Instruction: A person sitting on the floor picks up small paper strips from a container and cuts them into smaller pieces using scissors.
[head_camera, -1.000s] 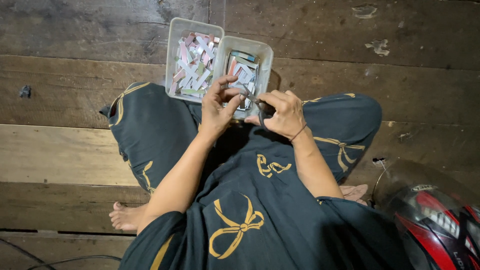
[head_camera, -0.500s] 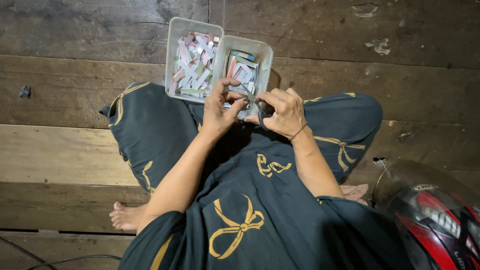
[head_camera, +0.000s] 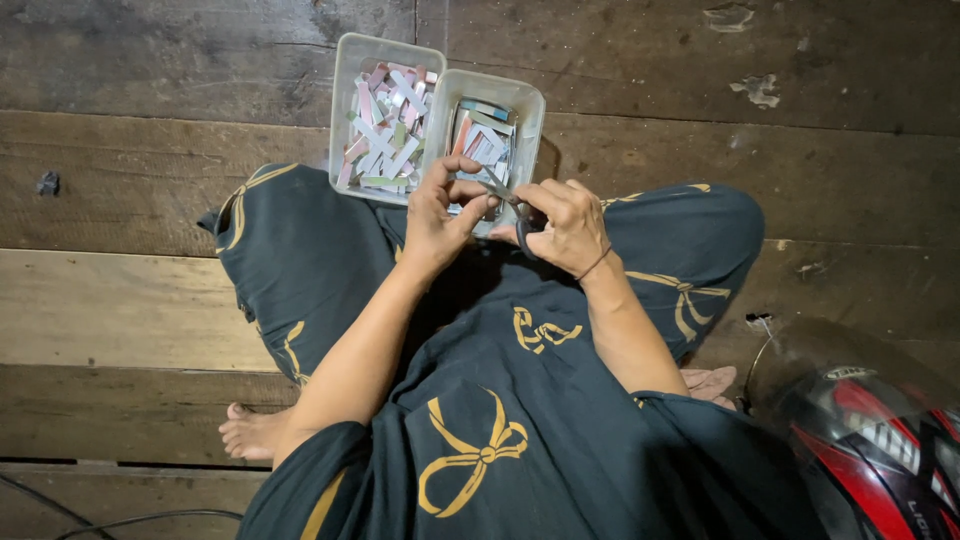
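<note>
A: What's on the floor (head_camera: 150, 300)?
B: Two clear tubs (head_camera: 350, 110) of paper strips. The right hand (head_camera: 565, 225) is closed round scissors (head_camera: 512, 205); the left hand (head_camera: 440, 215) pinches a strip (head_camera: 478, 182) over the nearer tub.
A: Tricky?
B: Light, floppy, I'd judge; hold near the cut.

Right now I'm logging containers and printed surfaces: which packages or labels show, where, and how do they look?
Clear rectangular plastic tub: floor, left of pair, holds pastel paper strips.
Second clear plastic tub: right beside it, holds similar strips.
Red-black helmet: lower right, bears white lettering.
No signs or screens.
</note>
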